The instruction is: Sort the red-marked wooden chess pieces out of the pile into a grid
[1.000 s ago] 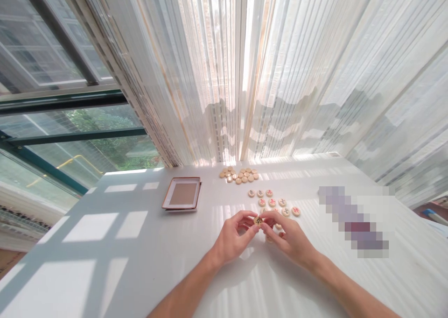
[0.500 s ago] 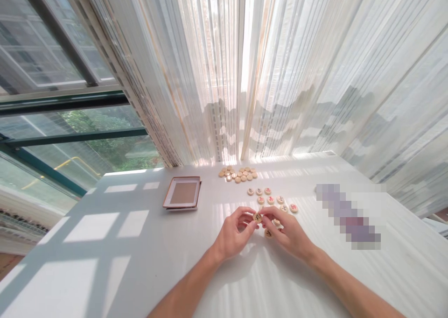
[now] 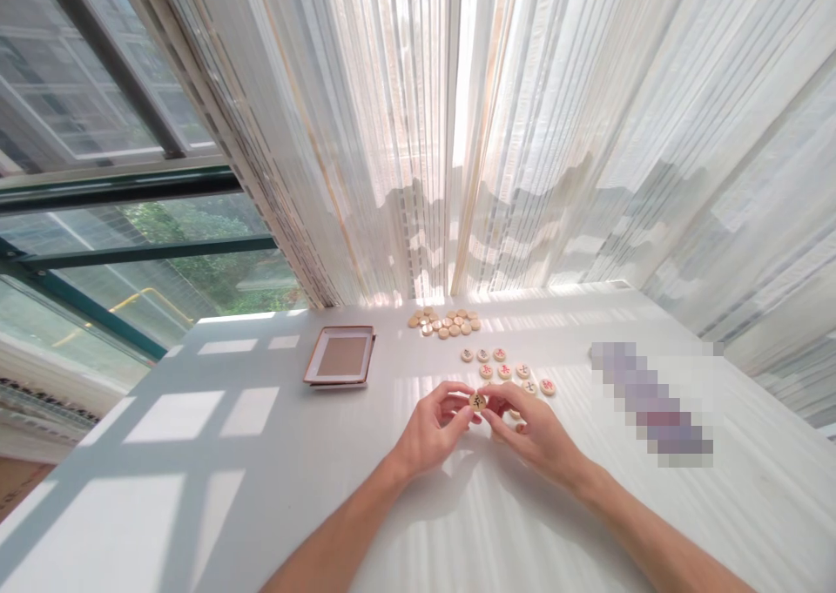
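Note:
Between the fingertips of both hands is a round wooden Chinese chess piece (image 3: 478, 402) with a black character facing me. My left hand (image 3: 434, 423) pinches its left edge, and my right hand (image 3: 529, 421) touches its right edge with closed fingers. Just beyond them, face-up pieces lie in short rows: black-marked ones, red-marked ones such as the red piece (image 3: 504, 371), and another red piece (image 3: 548, 387) at the right end. A few more pieces are partly hidden beneath and behind my right hand.
Farther back lies a cluster of pale pieces (image 3: 444, 324). To the left sits a shallow box (image 3: 340, 357) with a brown-edged rim. A pixelated object (image 3: 653, 406) lies on the right of the white table (image 3: 228, 523). Sheer curtains (image 3: 418, 140) hang along the far edge.
The held piece has shifted slightly left and turned its face more upright. My right hand moved a little left with it, covering a piece near its thumb that showed before.

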Demonstrator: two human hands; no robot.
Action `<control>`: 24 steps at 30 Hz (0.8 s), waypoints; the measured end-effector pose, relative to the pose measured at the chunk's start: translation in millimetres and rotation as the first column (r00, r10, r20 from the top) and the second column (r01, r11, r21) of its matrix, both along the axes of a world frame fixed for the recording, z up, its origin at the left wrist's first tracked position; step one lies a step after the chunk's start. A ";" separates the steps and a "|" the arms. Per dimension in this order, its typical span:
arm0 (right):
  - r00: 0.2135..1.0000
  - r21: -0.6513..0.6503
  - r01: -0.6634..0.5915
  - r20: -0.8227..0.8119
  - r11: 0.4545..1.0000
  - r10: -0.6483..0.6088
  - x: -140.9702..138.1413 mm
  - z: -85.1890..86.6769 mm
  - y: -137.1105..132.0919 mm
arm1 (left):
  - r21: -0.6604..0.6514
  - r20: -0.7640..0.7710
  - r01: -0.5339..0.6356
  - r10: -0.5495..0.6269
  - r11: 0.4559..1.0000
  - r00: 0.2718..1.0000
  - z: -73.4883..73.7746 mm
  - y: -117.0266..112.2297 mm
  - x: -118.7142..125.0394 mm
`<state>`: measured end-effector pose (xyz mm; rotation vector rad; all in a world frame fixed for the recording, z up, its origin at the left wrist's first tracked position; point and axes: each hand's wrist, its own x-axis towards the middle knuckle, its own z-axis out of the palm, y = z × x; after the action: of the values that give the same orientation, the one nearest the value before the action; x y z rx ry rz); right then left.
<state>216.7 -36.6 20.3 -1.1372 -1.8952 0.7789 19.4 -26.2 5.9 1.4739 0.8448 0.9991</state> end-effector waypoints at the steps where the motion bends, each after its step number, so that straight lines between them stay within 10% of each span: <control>1: 1.000 0.001 0.005 -0.006 1.000 -0.005 0.2 -0.7 -0.1 | -0.004 0.002 -0.004 0.004 1.000 1.000 -0.6 0.2 0.0; 24: 0.996 -0.131 -0.015 -0.084 0.991 0.004 0.7 1.3 -2.0 | -0.049 -0.052 -0.005 0.002 0.999 0.999 4.8 -3.9 0.9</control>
<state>217.4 -38.5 21.6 -1.1577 -1.8027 0.9538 20.3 -30.1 10.7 1.4617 0.9035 0.9400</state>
